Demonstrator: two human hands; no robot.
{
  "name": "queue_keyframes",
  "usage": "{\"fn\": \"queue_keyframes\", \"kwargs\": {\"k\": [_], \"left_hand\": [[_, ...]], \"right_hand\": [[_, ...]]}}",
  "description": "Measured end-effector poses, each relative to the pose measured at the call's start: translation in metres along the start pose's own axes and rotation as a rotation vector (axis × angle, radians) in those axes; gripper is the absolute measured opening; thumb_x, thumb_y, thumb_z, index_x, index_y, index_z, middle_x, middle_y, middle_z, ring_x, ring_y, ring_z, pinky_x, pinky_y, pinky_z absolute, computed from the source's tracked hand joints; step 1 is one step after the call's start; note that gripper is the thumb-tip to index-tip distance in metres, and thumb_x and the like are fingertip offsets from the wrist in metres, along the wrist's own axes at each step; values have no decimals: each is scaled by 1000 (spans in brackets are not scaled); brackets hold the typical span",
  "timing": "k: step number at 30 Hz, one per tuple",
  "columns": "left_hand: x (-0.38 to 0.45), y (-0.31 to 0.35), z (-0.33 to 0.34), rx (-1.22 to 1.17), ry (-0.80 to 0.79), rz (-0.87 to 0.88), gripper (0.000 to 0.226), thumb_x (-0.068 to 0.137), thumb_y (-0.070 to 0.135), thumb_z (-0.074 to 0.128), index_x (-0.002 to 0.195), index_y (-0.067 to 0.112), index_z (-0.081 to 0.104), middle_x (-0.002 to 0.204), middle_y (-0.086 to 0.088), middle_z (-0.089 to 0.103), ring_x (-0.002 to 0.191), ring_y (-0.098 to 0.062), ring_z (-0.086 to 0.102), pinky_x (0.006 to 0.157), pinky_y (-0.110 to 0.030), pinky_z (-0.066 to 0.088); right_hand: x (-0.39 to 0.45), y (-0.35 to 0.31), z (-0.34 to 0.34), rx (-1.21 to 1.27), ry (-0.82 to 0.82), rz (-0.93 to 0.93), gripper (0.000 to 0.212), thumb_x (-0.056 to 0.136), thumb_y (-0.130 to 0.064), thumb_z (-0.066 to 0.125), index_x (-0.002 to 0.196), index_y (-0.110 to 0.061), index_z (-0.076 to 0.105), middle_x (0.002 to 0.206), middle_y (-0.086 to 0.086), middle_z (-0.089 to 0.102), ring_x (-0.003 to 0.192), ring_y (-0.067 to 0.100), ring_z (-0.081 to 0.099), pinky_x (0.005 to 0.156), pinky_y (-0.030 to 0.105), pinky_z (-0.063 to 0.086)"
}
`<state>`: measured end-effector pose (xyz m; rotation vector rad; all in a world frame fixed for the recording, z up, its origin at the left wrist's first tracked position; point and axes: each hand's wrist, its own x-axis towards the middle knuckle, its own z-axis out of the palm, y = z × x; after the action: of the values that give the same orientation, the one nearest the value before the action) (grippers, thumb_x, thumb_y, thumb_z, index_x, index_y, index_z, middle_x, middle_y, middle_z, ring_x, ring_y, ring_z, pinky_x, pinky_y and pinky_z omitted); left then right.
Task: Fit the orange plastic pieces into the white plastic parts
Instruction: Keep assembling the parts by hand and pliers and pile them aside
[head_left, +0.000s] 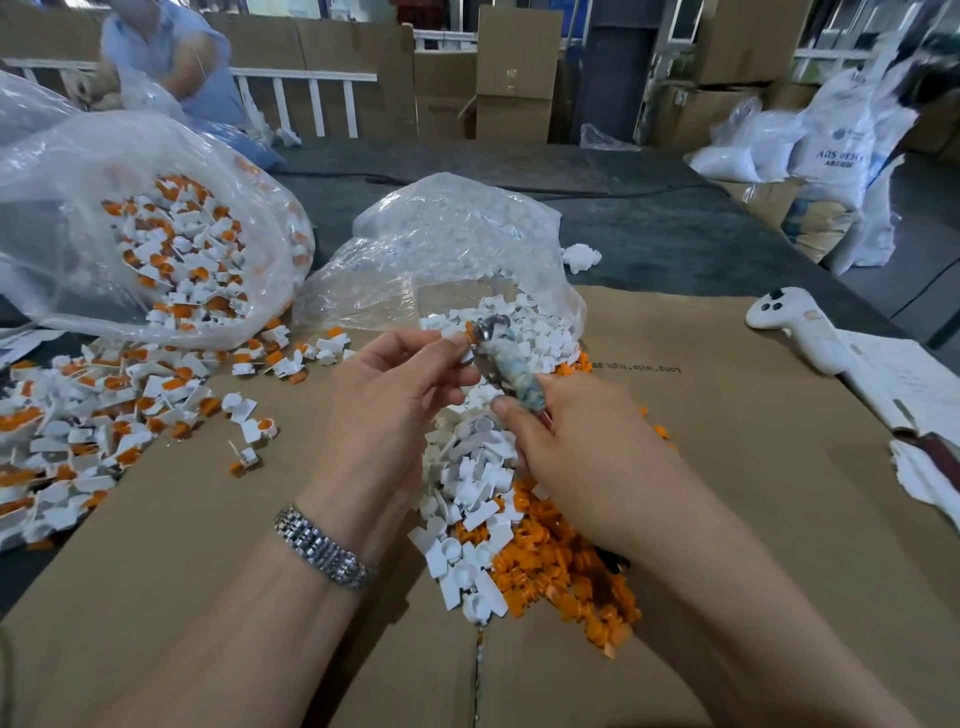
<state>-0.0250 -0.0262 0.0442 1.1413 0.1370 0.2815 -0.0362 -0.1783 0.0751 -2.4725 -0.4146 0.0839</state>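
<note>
1. Flattened cardboard covers a dark worktable in what looks like a packing workshop, with boxes and white sacks stacked at the far side.
2. At centre, a small orange piece is pinched between the thumb and fingertips of the left hand; whether a white part is held with it cannot be told.
3. A pliers-like tool with a cloth-wrapped handle is gripped in the closed right hand, its metal head touching the orange piece.
4. The tool's long axis runs from near right to far left, head pointing away; the orange piece is too small for its direction to be judged.
5. Just beneath the hands, loose white parts spill from an open clear bag, with a heap of unfitted orange pieces at the near right.
6. To the left, assembled white-and-orange units are strewn on the cardboard and fill a second bag.
7. Progress is judged as well underway: many units appear done, yet large supplies remain.
</note>
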Motion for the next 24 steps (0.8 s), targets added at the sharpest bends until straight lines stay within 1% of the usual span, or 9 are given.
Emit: {"fn": "queue_keyframes", "kwargs": {"k": [4, 6, 8, 12, 14, 17, 20, 22, 24], "left_hand": [[-1, -1, 2, -13, 4, -7, 10, 88, 8, 77, 79, 12, 76, 80, -8, 76, 71, -15, 73, 59, -18, 56], [1, 0, 2, -11, 10, 0, 7, 90, 9, 75, 84, 9, 74, 79, -9, 75, 71, -15, 73, 59, -18, 56], [3, 1, 1, -4, 22, 14, 7, 92, 10, 73, 85, 7, 73, 76, -9, 74, 68, -15, 72, 57, -19, 56], [4, 3, -3, 8, -5, 66, 10, 91, 11, 73, 82, 10, 77, 80, -10, 73, 70, -18, 71, 57, -21, 55], [3, 4, -5, 17, -16, 69, 14, 91, 13, 74, 79, 13, 78, 80, -11, 73, 71, -19, 70, 58, -21, 55], [4, 4, -7, 85, -8, 76, 15, 91, 17, 76, 77, 19, 80, 80, -9, 74, 72, -18, 70, 60, -22, 55], [7, 3, -14, 259, 61, 103, 9, 90, 23, 78, 81, 21, 79, 81, -4, 76, 70, -14, 71, 59, -20, 55], [12, 4, -21, 463, 176, 160, 8, 90, 26, 77, 83, 23, 76, 78, 1, 75, 68, -8, 70, 58, -17, 53], [18, 9, -30, 733, 321, 276, 9, 92, 25, 74, 84, 25, 70, 76, 3, 70, 71, -11, 67, 59, -26, 54]], "right_hand": [[2, 6, -2, 29, 2, -19, 39, 104, -44, 47, 76, -17, 55, 71, 3, 65, 62, 21, 64, 52, 31, 49], [3, 11, -5, 234, -92, 3, 38, 104, -42, 48, 82, -13, 60, 65, 1, 69, 58, 17, 68, 49, 24, 50], [4, 16, -15, 499, -238, 51, 34, 104, -38, 51, 94, -8, 63, 74, 4, 74, 68, 19, 73, 58, 22, 55], [4, 35, -37, 755, -362, 87, 46, 96, -45, 60, 107, 0, 65, 92, 19, 74, 85, 37, 74, 80, 49, 61], [5, 42, -46, 760, -309, 94, 51, 92, -52, 60, 109, -4, 66, 94, 19, 74, 87, 37, 74, 80, 49, 60], [6, 49, -52, 537, -116, 144, 49, 93, -59, 54, 100, -14, 71, 85, 8, 76, 78, 23, 75, 71, 36, 59], [17, 62, -47, 73, 99, 175, 39, 95, -61, 51, 94, -24, 64, 76, -1, 69, 67, 10, 65, 60, 28, 45], [25, 74, -43, -172, 153, 212, 35, 95, -58, 54, 101, -24, 60, 88, -3, 65, 76, 14, 60, 62, 31, 44], [32, 87, -38, -306, 169, 281, 41, 92, -56, 59, 112, -20, 60, 101, 2, 63, 89, 22, 59, 72, 36, 47]]}}
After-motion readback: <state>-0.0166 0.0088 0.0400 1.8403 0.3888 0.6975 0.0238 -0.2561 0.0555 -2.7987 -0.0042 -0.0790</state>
